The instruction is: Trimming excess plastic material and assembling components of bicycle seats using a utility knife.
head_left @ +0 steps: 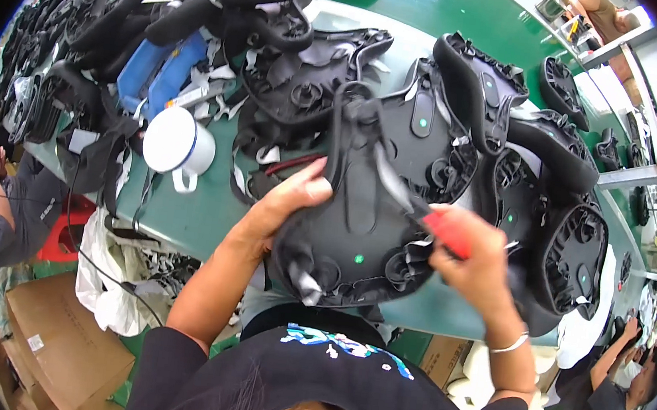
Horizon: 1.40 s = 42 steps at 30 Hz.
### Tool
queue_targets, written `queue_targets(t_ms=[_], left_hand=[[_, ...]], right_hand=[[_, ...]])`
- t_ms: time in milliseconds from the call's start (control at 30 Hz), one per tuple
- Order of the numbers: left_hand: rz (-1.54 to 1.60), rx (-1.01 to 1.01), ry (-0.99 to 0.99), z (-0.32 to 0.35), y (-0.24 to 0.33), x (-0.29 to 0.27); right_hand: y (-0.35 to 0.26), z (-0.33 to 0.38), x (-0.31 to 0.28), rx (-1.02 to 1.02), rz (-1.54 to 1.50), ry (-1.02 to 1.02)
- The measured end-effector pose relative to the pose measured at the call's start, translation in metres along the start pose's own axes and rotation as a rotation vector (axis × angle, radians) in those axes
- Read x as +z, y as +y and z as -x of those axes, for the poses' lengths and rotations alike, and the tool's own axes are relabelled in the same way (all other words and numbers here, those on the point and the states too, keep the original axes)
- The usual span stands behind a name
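Observation:
A black moulded shell [361,196], its edge wrapped in black fabric and a green dot low on its face, is in front of me at the table's near edge. My left hand [291,197] grips its left rim, thumb on top and the other fingers hidden beneath. Over the shell's right side, my right hand [474,256] is closed around the handle of a red-handled tool [447,232]. Its pale blade or tip is smeared by motion, so its exact kind is unclear. White strip ends show along the shell's lower rim.
More black shells [424,135] lie close behind and to the right. A white mug [178,145] and a blue tray [162,71] with scraps stand at left on the green table [182,226]. Dark parts pile up far left. Co-workers [0,202] sit at both sides; cardboard boxes [67,334] are lower left.

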<state>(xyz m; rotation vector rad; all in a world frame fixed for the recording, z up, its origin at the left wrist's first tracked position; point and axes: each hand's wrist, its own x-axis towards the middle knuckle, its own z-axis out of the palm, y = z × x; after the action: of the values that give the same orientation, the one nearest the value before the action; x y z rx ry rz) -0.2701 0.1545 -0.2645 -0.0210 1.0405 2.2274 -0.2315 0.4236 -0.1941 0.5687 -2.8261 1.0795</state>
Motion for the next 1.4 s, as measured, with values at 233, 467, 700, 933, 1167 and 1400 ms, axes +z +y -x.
queue_targets(t_ms=[233, 467, 700, 933, 1167, 1400], left_hand=[[-0.357, 0.04, 0.135, 0.02, 0.013, 0.005], [-0.675, -0.045, 0.119, 0.004, 0.029, 0.012], [-0.454, 0.188, 0.376, 0.041, -0.002, 0.012], [-0.383, 0.268, 0.53, 0.073, -0.022, 0.011], [-0.602, 0.553, 0.859, 0.088, -0.061, -0.001], [-1.745, 0.829, 0.133, 0.022, -0.029, 0.05]], right_hand=[[0.013, 0.061, 0.029, 0.032, -0.05, 0.128], [0.011, 0.043, 0.006, -0.273, 0.6, -0.295], [-0.025, 0.137, 0.083, 0.215, 0.179, -0.022], [-0.028, 0.125, 0.063, 0.205, -0.026, 0.214], [-0.007, 0.032, 0.055, 0.29, -0.268, 0.35], [-0.051, 0.033, 0.062, 0.03, -0.271, 0.232]])
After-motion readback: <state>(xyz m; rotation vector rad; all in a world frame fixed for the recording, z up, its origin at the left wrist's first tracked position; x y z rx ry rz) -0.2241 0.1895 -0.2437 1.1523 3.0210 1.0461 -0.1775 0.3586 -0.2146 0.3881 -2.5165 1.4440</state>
